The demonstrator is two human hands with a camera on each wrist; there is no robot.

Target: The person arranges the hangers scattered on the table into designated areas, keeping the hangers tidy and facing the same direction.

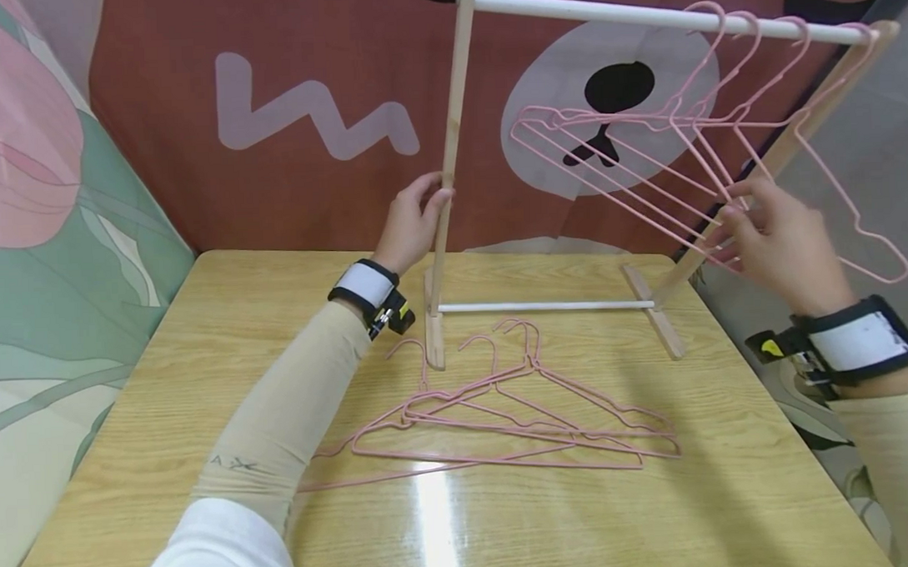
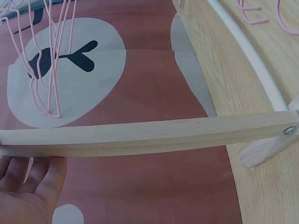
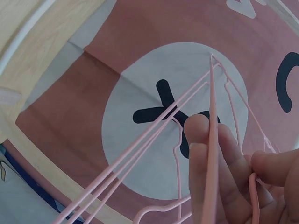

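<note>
Pink hangers point(image 1: 504, 415) lie on the wooden table point(image 1: 166, 410) before a patterned backdrop point(image 1: 267, 90).

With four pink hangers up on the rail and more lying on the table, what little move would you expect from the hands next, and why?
Probably the right hand lets go of the pink wire hangers on the white rail and reaches down for the pink wire hangers lying on the wooden table. The left hand grips the wooden upright of the rack, steadying it, and several hangers remain unhung.

Beige sleeves, white cuff at left elbow, black-white wristbands.
</note>
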